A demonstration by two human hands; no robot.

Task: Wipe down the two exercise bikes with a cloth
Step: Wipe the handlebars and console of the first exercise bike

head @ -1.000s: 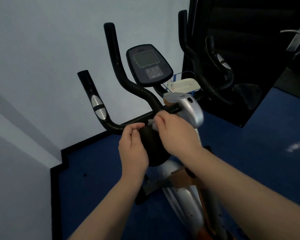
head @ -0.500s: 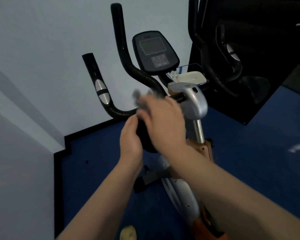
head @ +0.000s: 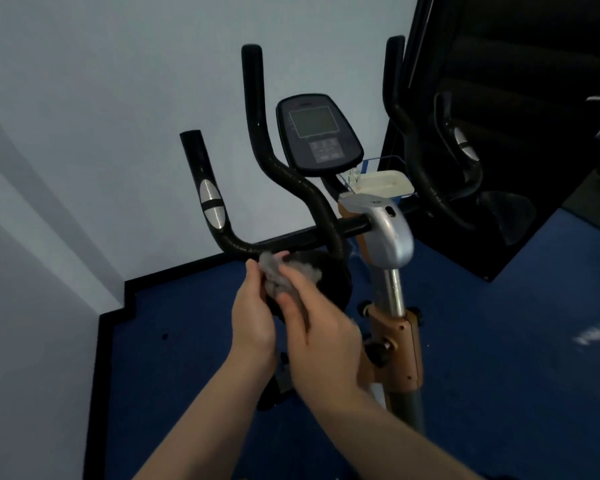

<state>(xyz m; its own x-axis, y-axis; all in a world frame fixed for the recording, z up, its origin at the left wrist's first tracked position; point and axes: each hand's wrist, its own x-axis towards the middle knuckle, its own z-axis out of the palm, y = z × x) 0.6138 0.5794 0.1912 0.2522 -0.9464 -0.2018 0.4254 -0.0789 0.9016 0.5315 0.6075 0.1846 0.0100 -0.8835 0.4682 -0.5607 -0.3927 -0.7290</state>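
**Both hands bunch the cloth below the handlebar**

Fingers (head: 253,271) of the left hand (head: 253,320) curl around the grey cloth (head: 274,277) from the left, while the right hand (head: 321,336) pinches the same wad from the right, thumb low and fingertips on top. The cloth sits crumpled between them, just below the crossbar of the handlebar (head: 291,239) and in front of a round black pad (head: 333,282). Whether it touches the bar cannot be told.

Half a second ago the right hand was blurred, raised across the bar toward the silver stem cap, with the cloth smeared at its fingertips. Now it has dropped lower and nearer, and the cloth is sharp and gathered between both hands. The left hand, earlier tucked under the right against the black pad, now shows its full back and its fingertips reach the cloth. The view has also tilted: the yellowish object at the near edge of the floor has gone from sight.

Farther off, the bike's console (head: 317,135) stands above the bar, with the left grip and its silver sensor (head: 211,204) rising at far left. A silver cap (head: 385,230) tops the stem, and an orange clamp (head: 399,348) sits lower on the right. A white tray (head: 383,183) lies behind the stem. Blue floor (head: 499,341) spreads beneath, and a pale wall (head: 84,116) fills the left.
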